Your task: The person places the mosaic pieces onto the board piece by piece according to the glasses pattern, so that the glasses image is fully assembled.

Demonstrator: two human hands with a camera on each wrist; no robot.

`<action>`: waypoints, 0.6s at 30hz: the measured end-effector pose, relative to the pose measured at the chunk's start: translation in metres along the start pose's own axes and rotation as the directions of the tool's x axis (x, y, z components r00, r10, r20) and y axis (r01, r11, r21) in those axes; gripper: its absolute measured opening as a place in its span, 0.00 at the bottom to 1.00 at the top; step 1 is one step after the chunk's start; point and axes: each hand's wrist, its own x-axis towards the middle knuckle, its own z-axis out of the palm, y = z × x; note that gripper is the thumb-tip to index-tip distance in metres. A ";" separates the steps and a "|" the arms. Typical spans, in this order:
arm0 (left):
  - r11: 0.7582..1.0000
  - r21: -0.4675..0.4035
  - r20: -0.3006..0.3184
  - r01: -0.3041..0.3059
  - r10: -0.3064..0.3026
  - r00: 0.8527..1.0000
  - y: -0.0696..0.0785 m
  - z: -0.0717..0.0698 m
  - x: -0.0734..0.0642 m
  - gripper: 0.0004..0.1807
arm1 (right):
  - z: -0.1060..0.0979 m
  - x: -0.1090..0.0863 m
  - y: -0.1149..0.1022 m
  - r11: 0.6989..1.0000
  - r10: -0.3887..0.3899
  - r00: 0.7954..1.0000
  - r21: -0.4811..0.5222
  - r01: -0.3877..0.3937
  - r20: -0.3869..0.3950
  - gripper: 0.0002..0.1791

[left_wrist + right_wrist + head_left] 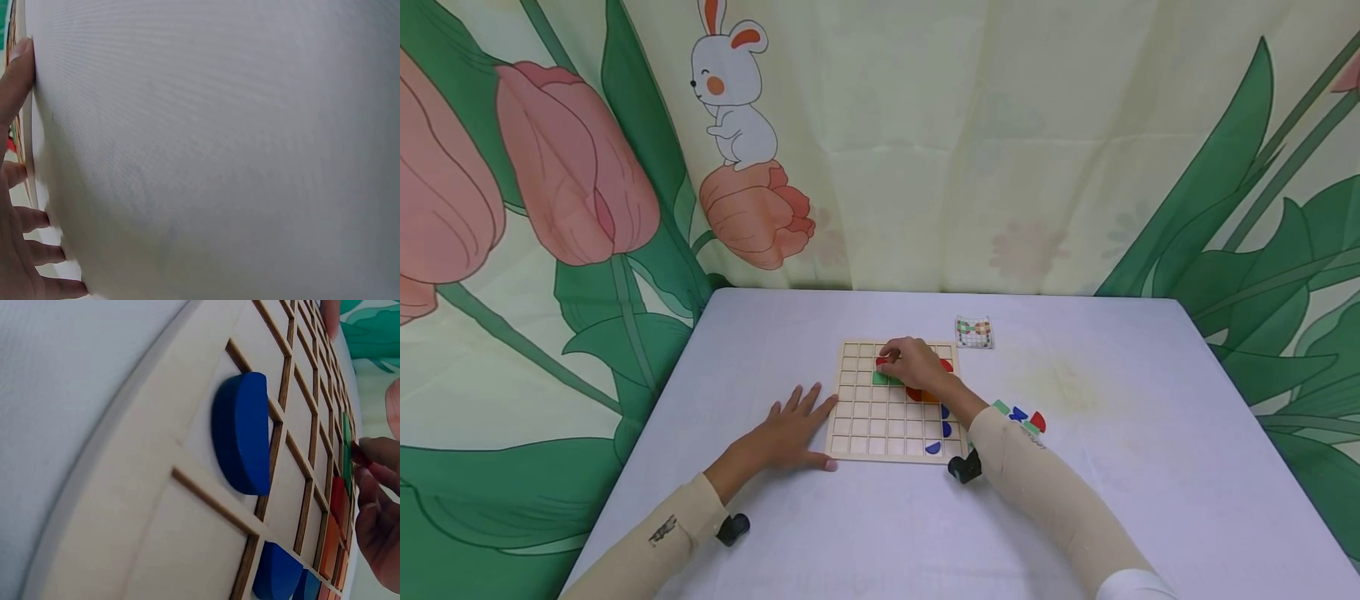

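The right hand (917, 367) covers part of the grid board (865, 425); its fingertips partly hide the red piece (359, 452), whose long axis cannot be determined. Thumb and fingers pinch this piece over the board, beside green pieces (880, 378). The left hand (788, 435), fingers spread, touches the board's left edge.

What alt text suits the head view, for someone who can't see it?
A person's right grip pinches a red piece over a gridded board on a white table; the left grip lies spread at the board's left edge. Loose coloured pieces and a patterned card lie to the board's right.
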 end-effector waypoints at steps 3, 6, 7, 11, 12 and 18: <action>1.000 -0.002 0.000 0.000 0.000 1.000 0.000 0.000 0.000 0.61 | 0.000 0.000 0.000 0.999 0.029 1.000 -0.036 -0.029 -0.003 0.15; 1.000 -0.004 -0.001 0.000 0.000 1.000 0.000 0.000 0.000 0.61 | 0.000 0.001 -0.001 0.998 0.042 0.999 -0.056 -0.042 -0.007 0.14; 1.000 -0.005 -0.001 0.001 -0.001 1.000 0.000 0.000 0.000 0.61 | 0.000 0.001 -0.002 0.998 0.041 0.999 -0.057 -0.042 -0.008 0.14; 1.000 -0.010 0.007 0.004 -0.004 1.000 0.001 -0.002 -0.001 0.62 | 0.000 0.003 -0.003 0.997 0.041 0.999 -0.063 -0.041 -0.017 0.12; 1.000 -0.014 0.008 0.004 -0.004 1.000 0.001 -0.002 -0.001 0.62 | 0.000 0.003 -0.003 0.997 0.042 0.999 -0.064 -0.044 -0.020 0.11; 1.000 -0.011 0.002 0.002 -0.002 1.000 0.001 -0.002 -0.001 0.62 | 0.002 0.005 -0.001 0.996 0.055 0.998 -0.069 -0.057 -0.029 0.09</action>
